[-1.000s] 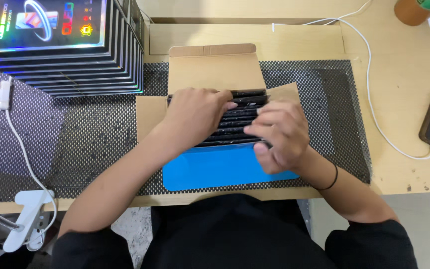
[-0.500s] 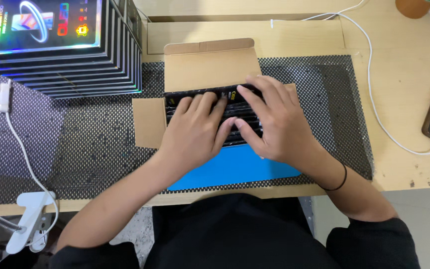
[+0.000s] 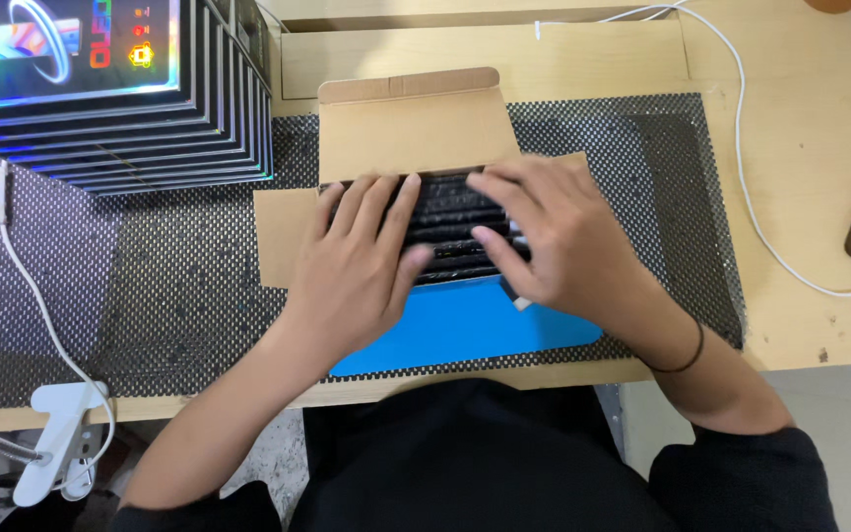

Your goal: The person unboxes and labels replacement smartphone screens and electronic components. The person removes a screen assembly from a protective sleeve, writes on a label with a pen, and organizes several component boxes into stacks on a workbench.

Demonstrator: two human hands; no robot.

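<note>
A wooden table [image 3: 800, 118] with a dotted mat [image 3: 150, 296] carried an open cardboard box [image 3: 416, 128] at centre frame.
Left hand [image 3: 361, 271] and right hand [image 3: 558, 236] lay flat, fingers spread, pressing black bundled items [image 3: 450, 212] inside it; a blue pad [image 3: 465, 330] lay just below, stacked boxes [image 3: 110, 89] upper left.

Matt brown cardboard box [image 3: 416, 133], glossy black wrapped contents [image 3: 450, 212], perforated mat [image 3: 179, 286]

Pale wooden bench [image 3: 800, 118] under even, soft light. Dotted black mat [image 3: 150, 286] spread beneath and left of the fingers. Stack of glossy dark boxes [image 3: 120, 108] far left of them. White cable [image 3: 741, 187] to their right. White clamp [image 3: 56, 438] at lower left.
</note>
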